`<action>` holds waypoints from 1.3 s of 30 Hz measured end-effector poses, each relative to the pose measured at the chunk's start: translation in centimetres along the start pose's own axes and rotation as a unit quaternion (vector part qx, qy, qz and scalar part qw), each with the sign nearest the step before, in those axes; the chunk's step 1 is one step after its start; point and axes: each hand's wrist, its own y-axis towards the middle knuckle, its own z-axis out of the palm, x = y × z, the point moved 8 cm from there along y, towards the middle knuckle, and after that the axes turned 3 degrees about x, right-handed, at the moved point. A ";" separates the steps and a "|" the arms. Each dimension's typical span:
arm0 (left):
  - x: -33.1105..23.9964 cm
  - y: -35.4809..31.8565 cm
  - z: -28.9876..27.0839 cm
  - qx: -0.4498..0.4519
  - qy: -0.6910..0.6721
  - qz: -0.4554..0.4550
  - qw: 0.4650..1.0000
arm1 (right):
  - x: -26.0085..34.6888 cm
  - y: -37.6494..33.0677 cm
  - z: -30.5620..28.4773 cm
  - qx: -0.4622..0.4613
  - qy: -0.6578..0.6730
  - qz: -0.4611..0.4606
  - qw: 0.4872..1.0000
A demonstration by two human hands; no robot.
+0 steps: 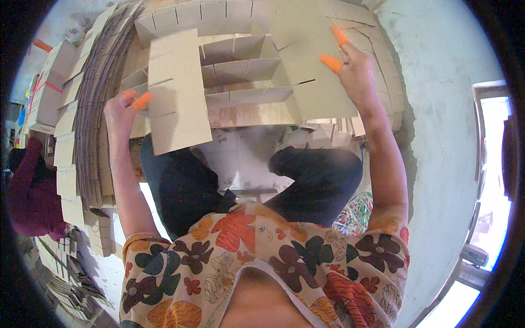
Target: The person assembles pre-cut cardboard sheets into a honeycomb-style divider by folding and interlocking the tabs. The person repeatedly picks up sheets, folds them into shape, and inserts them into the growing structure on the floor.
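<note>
Left hand (124,112) gripped a slotted card strip (176,90) by its left edge, thumb and fingers pinched shut on it; orange finger cots showed on the fingertips. The strip stood nearly upright, tilted slightly, at the left end of a card grid (246,82) (a lattice of interlocked slotted dividers, its cells holding nothing visible). Right hand (358,74) rested on a large card sheet (322,60) at the grid's right end, orange-capped fingers spread wide and pressing flat; whether it actually clasped the sheet could not be told. The grid lay in front of the person's knees, between both hands. A tall stack of flat card pieces (95,104) curved along the left, just beside the left hand. Further left sat closed cartons (49,82), contents hidden. Coloured strips (355,213) lay on the floor by the right knee.
</note>
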 end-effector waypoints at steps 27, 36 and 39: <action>-13.5 -2.2 20.1 0.127 0.066 0.352 0.925 | 1.7 5.1 8.4 0.129 -0.014 -0.106 0.986; -14.5 -2.2 20.2 0.143 0.071 0.330 0.930 | -0.5 5.2 13.5 0.135 -0.032 -0.171 0.975; -12.8 -0.9 21.4 0.119 0.104 0.317 0.935 | -0.2 6.1 14.6 0.155 -0.020 -0.164 0.974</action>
